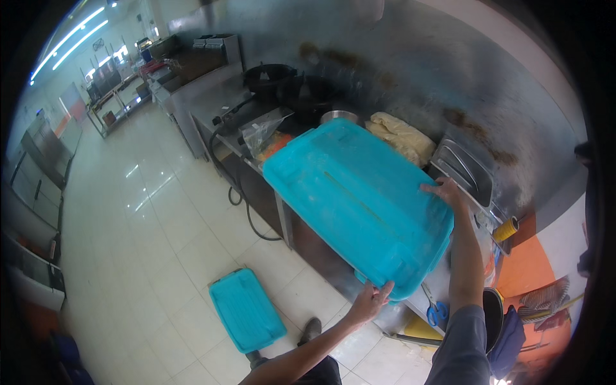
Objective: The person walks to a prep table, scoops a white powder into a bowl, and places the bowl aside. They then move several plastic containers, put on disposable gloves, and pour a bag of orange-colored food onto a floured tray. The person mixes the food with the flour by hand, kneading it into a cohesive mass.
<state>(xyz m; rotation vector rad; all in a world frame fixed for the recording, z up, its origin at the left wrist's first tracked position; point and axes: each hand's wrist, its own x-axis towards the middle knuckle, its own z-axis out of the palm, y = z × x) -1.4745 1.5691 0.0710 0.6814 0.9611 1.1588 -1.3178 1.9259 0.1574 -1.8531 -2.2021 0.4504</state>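
A large teal plastic storage-box lid point(356, 192) is tilted over the front of a metal worktable. My left hand point(370, 303) grips its near edge by the corner, thumb on top. Across the right-hand end, my right hand point(445, 190) holds the rim, also with the thumb on the upper face. Whether a box sits under this lid cannot be seen. A thin yellowish streak runs along its middle. Blue-handled scissors point(437, 313) lie on the table edge, between my two forearms.
A second teal lid or box point(248, 310) is on the tiled floor by my feet. Behind the lid are a cream cloth point(404, 137), a metal bowl point(339, 115), black pans point(305, 96) and a plastic bag point(262, 132). A steel pan point(464, 168) and yellow twine spool point(505, 230) stand right.
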